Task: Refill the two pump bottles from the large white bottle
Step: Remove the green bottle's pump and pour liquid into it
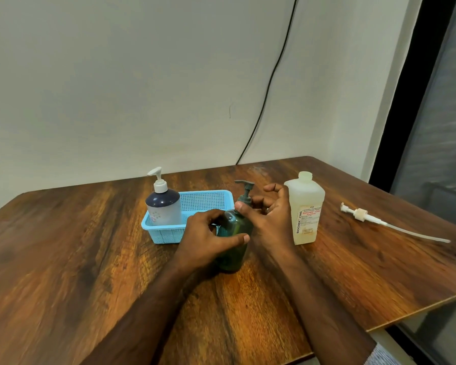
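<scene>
A dark green pump bottle (234, 233) stands upright on the wooden table (90, 259), just in front of the blue basket (206, 201). My left hand (208, 238) grips its body, thumb across the front. My right hand (263, 219) is at the bottle's neck below the green pump head (245, 188), thumb on the collar and fingers curled loosely behind it. A second pump bottle (163, 206), pale with a dark top and a white pump, stands in the basket's left end. The large white bottle (306, 209) stands uncapped, just right of my right hand.
A loose white pump with a long dip tube (379, 222) lies on the table to the far right. A black cable (269, 83) runs down the wall behind. The table's right edge is close to a dark window frame.
</scene>
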